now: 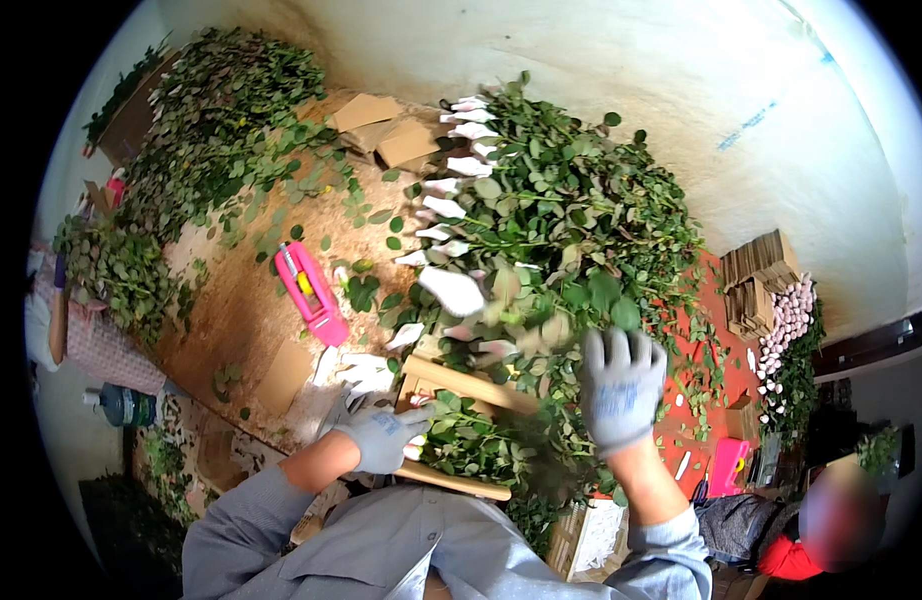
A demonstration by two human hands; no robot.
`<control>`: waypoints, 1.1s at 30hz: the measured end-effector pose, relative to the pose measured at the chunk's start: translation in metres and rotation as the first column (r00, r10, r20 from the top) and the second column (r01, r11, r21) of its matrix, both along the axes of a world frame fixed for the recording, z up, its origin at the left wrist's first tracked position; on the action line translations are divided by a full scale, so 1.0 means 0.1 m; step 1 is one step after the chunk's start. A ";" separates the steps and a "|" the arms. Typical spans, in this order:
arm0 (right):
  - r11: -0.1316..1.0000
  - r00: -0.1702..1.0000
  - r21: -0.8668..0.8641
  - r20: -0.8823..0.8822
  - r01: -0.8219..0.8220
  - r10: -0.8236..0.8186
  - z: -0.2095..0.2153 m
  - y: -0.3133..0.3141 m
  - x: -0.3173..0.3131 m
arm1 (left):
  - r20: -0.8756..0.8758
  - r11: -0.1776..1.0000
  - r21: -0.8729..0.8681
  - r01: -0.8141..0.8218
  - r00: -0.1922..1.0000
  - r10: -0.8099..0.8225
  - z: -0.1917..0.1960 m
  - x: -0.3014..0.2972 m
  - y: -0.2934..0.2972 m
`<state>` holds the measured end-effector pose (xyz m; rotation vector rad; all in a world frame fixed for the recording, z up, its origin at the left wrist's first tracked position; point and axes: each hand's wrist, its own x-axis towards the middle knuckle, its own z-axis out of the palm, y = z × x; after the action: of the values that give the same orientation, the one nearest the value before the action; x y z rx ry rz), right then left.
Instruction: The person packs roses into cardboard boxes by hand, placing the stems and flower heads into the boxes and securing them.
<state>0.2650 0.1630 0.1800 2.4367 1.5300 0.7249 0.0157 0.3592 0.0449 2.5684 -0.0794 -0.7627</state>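
My right hand [619, 390], in a grey glove, is raised over the leafy stems with its fingers bent round a rose stem. That rose's white-covered head [451, 291] points left and is blurred by motion. My left hand [376, 440], gloved too, is low at the left side of a wooden frame [471, 385]. Its fingers are curled beside white-tipped flower heads, and what they grip is hidden. Leafy stems [471, 445] lie inside the frame. Beyond it, a big pile of leafy roses [581, 200] lies with several white-covered heads toward the left.
A pink tape dispenser [311, 293] lies left on the leaf-strewn table [231, 300], with cardboard sheets [391, 130] at the back. More greenery [221, 130] is heaped far left. On the right are a red surface [686, 345], stacked cardboard [756, 275], and a person [771, 535].
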 end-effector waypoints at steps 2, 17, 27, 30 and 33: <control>0.998 0.997 -0.057 -0.071 -0.028 0.024 -0.07 -0.18 -0.37 | -0.031 0.997 -0.058 -0.054 0.998 0.052 0.01 -0.02 0.00; 0.887 0.952 -0.458 -0.243 0.058 -0.188 -1.44 -0.45 -0.94 | -0.068 0.981 -0.122 -0.152 0.987 0.145 -0.14 -0.09 -0.01; 0.966 0.892 -0.169 -0.440 -0.196 0.104 -1.22 0.17 -1.17 | -0.128 0.985 -0.092 -0.146 0.983 0.133 -0.15 -0.06 -0.02; 0.957 0.875 -0.223 -0.481 -0.183 0.055 -1.65 0.37 -1.09 | -0.079 0.986 -0.108 -0.128 0.990 0.120 -0.17 -0.05 0.00; 0.966 0.848 -0.136 -0.517 -0.219 0.119 -1.97 0.45 -1.04 | -0.088 0.988 -0.094 -0.120 0.990 0.112 -0.15 -0.06 -0.02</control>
<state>0.1614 0.2083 -0.0170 2.4813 1.9083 -0.0697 0.0098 0.3575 0.0296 2.4215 0.0571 -0.7990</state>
